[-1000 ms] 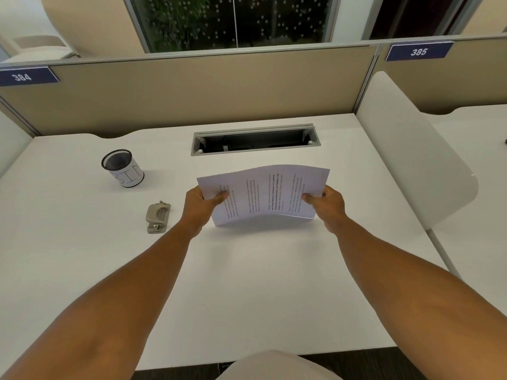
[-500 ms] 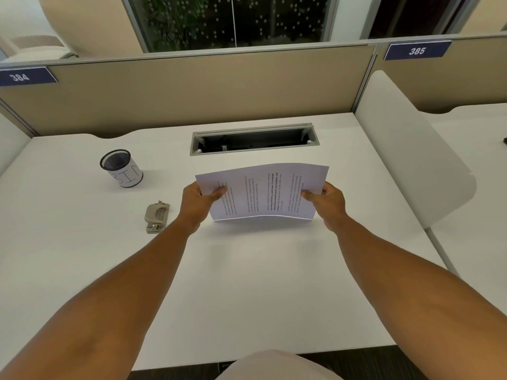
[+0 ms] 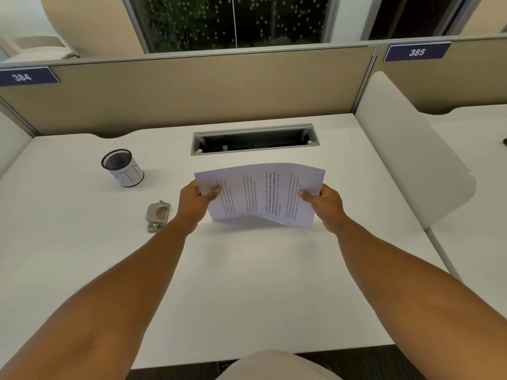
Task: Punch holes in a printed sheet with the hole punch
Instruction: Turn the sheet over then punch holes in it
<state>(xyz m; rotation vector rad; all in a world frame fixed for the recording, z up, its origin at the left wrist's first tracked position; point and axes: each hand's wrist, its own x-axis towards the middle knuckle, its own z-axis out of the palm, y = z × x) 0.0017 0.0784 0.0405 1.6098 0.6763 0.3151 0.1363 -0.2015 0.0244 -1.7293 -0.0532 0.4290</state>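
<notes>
In the head view, the sheet (image 3: 260, 194) is held up over the desk (image 3: 247, 283), lines of print running sideways across it, its middle bowed upward and its near right corner sagging lowest. The left hand (image 3: 196, 202) pinches the sheet's left edge: the thumb (image 3: 215, 192) lies on the printed face, and the other fingers are hidden behind the paper, so how they lie cannot be told. The right hand (image 3: 326, 205) pinches the sheet's right edge the same way, thumb tip pressed on the printed face and the rest tucked out of sight behind. The sheet spans the gap between the two hands and reaches past both thumbs toward the far side. The punch (image 3: 157, 216) lies flat on the desk left of the sheet, just beyond the left wrist, touched by neither hand. A mesh cup (image 3: 122, 168) stands left of the sheet and farther back than the punch. A cable slot (image 3: 255, 139) is set in the desk behind the sheet.
</notes>
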